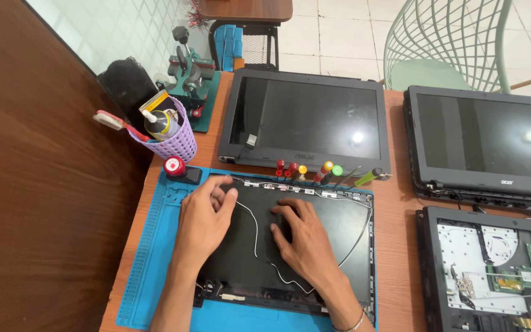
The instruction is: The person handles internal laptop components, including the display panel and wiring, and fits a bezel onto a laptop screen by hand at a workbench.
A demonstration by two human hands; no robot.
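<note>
On blue mat (pixel 155 258): black laptop lid shell (pixel 333 246) lies flat, inner face up, white cable (pixel 255 230) snaking across. Left hand (pixel 203 220) and right hand (pixel 299 237) apart, palms down, pressing shell, gripping nothing. Best keep fingertips off cable, pressure even, clear of screwdrivers (pixel 324 172).

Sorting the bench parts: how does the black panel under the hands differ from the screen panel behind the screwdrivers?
The black panel under the hands lies on the blue mat with a white cable across it; the screen panel rests on bare table. The first is matte, touched by left hand and right hand; the second shows glossy glare, untouched. Both are dark, rectangular.
</note>
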